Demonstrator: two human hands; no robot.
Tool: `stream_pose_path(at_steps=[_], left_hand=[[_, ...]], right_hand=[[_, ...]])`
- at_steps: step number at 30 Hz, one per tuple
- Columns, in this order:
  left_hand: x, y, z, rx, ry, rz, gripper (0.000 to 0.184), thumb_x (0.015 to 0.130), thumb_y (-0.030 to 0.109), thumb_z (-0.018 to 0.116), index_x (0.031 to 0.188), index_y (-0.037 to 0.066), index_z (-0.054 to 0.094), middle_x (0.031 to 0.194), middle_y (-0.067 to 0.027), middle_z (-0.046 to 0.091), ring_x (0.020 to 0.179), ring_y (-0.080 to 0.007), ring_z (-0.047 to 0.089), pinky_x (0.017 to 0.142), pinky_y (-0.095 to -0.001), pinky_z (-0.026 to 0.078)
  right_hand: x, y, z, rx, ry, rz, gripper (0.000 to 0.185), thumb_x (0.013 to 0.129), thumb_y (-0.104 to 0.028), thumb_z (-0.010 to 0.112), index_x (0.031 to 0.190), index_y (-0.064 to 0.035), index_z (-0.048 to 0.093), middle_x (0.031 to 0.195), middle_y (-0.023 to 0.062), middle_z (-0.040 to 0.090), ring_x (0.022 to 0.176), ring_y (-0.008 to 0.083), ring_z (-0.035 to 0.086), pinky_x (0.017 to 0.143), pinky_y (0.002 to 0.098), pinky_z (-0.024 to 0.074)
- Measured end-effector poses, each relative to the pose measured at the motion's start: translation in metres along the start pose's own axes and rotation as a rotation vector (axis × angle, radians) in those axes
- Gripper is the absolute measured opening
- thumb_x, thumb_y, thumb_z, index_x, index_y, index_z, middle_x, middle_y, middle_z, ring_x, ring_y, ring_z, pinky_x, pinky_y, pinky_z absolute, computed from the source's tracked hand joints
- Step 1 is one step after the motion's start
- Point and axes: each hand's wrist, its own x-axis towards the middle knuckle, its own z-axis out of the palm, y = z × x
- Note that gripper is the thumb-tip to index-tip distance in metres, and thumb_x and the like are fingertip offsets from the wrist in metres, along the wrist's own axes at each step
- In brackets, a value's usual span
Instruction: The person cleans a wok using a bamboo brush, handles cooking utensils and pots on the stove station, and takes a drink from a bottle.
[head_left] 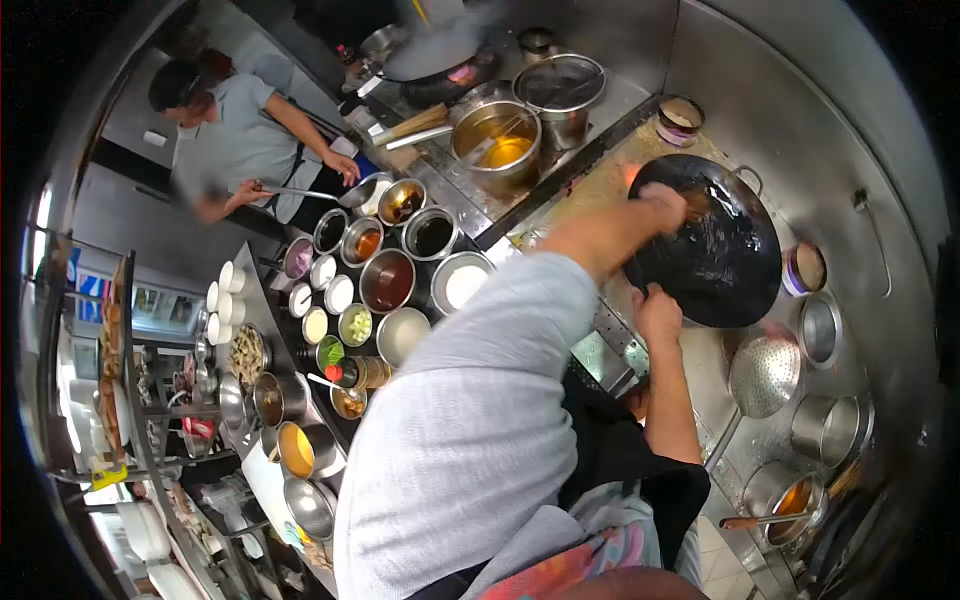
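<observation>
Over the upper left part of a black wok, my left hand is closed, with its fingers blurred. A small brownish thing shows at the fingertips, too unclear to name. The wok's inner surface looks dark and wet, with shiny patches. At the wok's lower left rim, my right hand is closed on the edge, its thumb and fingers at the rim. A grey sleeve covers my left upper arm, while my right forearm is bare.
Perforated ladle, metal pots and a jar stand beside the wok. A pot of yellow liquid and seasoning bowls are left. A co-worker holds a ladle. Another wok steams behind.
</observation>
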Motion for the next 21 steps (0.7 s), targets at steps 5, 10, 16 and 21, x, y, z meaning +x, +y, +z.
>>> stream_pose_path(at_steps=[5, 10, 16, 21], left_hand=[[-0.060, 0.074, 0.004, -0.415, -0.247, 0.181, 0.063, 0.070, 0.040, 0.068, 0.127, 0.017, 0.058, 0.115, -0.0115, 0.065, 0.091, -0.0285, 0.066, 0.078, -0.0401, 0.055], [-0.098, -0.030, -0.026, -0.002, -0.253, 0.368, 0.059, 0.068, 0.032, 0.071, 0.125, 0.018, 0.060, 0.110, -0.0117, 0.066, 0.099, -0.0280, 0.063, 0.084, -0.0407, 0.051], [-0.212, -0.111, -0.012, -0.615, 0.304, -0.055, 0.063, 0.074, 0.040, 0.075, 0.130, 0.021, 0.054, 0.114, -0.0127, 0.065, 0.099, -0.0261, 0.064, 0.085, -0.0344, 0.049], [-0.255, -0.124, 0.070, -0.916, 0.693, -0.185, 0.065, 0.078, 0.028, 0.075, 0.135, 0.010, 0.049, 0.117, -0.0167, 0.063, 0.102, -0.0154, 0.061, 0.088, -0.0274, 0.046]], right_hand=[[0.021, 0.054, 0.033, -0.207, 0.010, -0.003, 0.032, 0.086, -0.034, 0.052, 0.087, -0.0060, 0.067, 0.086, 0.0230, 0.066, 0.084, 0.0415, 0.064, 0.075, 0.0504, 0.0509], [-0.019, 0.039, -0.007, -0.228, 0.082, -0.009, 0.028, 0.082, -0.031, 0.059, 0.082, -0.0043, 0.066, 0.082, 0.0224, 0.067, 0.078, 0.0399, 0.065, 0.075, 0.0482, 0.0512], [-0.110, 0.029, -0.047, -0.109, 0.349, -0.166, 0.022, 0.074, -0.020, 0.072, 0.068, -0.0044, 0.057, 0.070, 0.0187, 0.062, 0.068, 0.0389, 0.061, 0.064, 0.0466, 0.0482], [-0.129, 0.012, -0.060, 0.048, 0.558, -0.012, 0.026, 0.076, -0.023, 0.073, 0.069, -0.0033, 0.057, 0.068, 0.0179, 0.059, 0.065, 0.0389, 0.059, 0.059, 0.0448, 0.0456]])
